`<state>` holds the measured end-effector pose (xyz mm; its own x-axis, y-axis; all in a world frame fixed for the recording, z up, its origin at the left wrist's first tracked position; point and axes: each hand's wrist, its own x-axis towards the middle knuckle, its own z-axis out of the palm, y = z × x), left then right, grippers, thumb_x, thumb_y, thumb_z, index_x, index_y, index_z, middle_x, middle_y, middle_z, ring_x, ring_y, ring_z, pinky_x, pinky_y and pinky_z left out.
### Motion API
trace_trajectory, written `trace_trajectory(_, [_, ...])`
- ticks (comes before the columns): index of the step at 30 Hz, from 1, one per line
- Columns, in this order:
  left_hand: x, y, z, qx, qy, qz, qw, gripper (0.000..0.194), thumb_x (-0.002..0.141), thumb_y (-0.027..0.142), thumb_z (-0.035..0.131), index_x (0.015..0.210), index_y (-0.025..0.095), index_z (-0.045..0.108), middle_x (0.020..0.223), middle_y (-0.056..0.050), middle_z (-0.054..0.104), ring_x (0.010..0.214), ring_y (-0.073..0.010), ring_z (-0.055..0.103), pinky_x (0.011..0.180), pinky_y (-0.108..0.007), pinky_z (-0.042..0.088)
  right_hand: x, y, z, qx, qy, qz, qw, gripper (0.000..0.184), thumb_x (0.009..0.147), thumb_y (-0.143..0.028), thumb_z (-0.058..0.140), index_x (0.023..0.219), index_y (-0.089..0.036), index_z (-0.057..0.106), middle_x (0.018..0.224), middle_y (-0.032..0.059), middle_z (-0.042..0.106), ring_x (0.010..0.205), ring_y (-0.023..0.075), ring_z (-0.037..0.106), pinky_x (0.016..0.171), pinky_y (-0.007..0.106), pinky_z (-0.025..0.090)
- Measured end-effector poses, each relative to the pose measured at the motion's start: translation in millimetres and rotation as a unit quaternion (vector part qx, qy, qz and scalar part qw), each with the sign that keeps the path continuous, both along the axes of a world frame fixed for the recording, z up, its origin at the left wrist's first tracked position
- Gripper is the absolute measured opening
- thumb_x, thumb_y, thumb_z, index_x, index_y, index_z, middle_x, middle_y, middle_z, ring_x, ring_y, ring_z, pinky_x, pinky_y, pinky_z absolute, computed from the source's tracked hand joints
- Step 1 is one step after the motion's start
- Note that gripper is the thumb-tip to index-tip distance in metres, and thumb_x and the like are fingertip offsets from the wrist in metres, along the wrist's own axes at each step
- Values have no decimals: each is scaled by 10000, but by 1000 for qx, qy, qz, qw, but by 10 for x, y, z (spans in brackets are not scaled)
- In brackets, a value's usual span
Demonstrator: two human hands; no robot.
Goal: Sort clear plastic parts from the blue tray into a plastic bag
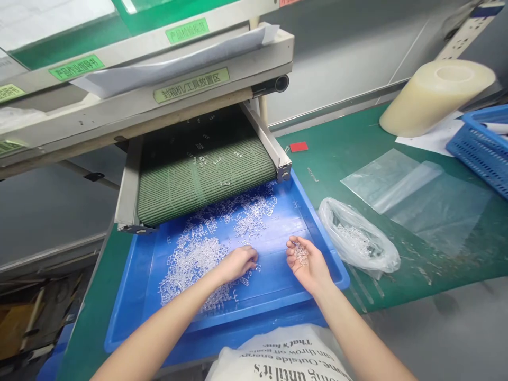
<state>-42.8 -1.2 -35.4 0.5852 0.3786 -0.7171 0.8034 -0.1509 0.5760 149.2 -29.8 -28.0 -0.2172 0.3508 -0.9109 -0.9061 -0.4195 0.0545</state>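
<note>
A blue tray [317, 225] sits under the end of a green conveyor belt [198, 177] and holds a heap of small clear plastic parts [194, 254]. My left hand [238, 262] rests palm down on the heap, fingers curled over the parts. Over the tray's right side, my right hand [307, 262] is cupped palm up with a small cluster of clear parts in it. An open clear plastic bag [359, 241] with more parts inside lies on the green mat just right of the tray.
Flat clear bags [416, 193] lie on the green mat [349, 143]. A large roll of film [434, 95] and a blue basket [482, 145] stand at the far right. A small red piece [298, 146] lies beside the conveyor frame. A printed bag [278, 357] is at the near edge.
</note>
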Motion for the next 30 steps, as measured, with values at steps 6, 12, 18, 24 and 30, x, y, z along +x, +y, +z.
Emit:
trace_trajectory(6, [8, 138, 41, -103, -35, 154, 982, 112, 739, 233, 471, 699, 145, 527, 642, 11, 501, 592, -96, 439, 581, -212, 363, -27, -34, 1, 21, -40, 64, 997, 49, 619, -148, 597, 643, -107, 605, 560, 21, 581, 423, 63, 484, 348, 128, 393])
trace_trajectory(12, [154, 240, 152, -248, -90, 341, 902, 223, 660, 345, 566, 690, 128, 523, 555, 46, 436, 490, -56, 349, 468, -189, 277, -86, -62, 20, 87, -103, 134, 982, 168, 590, -185, 653, 736, -104, 632, 662, 51, 620, 533, 104, 562, 456, 169, 461])
trace_trajectory(18, [393, 281, 210, -314, -97, 406, 853, 299, 606, 389, 613, 695, 117, 525, 518, 56, 431, 403, -23, 286, 383, -176, 171, -123, -52, 61, 115, -56, 175, 976, 242, 602, -273, 674, 748, -85, 628, 681, 72, 630, 636, 159, 605, 588, 228, 494])
trace_trajectory(24, [448, 287, 214, -271, -104, 378, 879, 254, 651, 358, 577, 698, 110, 544, 530, 33, 486, 403, -29, 347, 383, -167, 254, -103, -60, 40, 133, -43, 165, 976, 239, 611, -255, 682, 754, -72, 627, 723, 91, 642, 695, 163, 607, 673, 248, 490])
trace_trajectory(30, [410, 324, 262, -242, -97, 364, 894, 215, 671, 333, 553, 690, 119, 537, 511, 35, 485, 425, -48, 393, 392, -165, 295, -100, -54, 50, 131, -27, 180, 974, 272, 602, -282, 697, 770, -78, 633, 724, 93, 643, 724, 192, 613, 699, 264, 482])
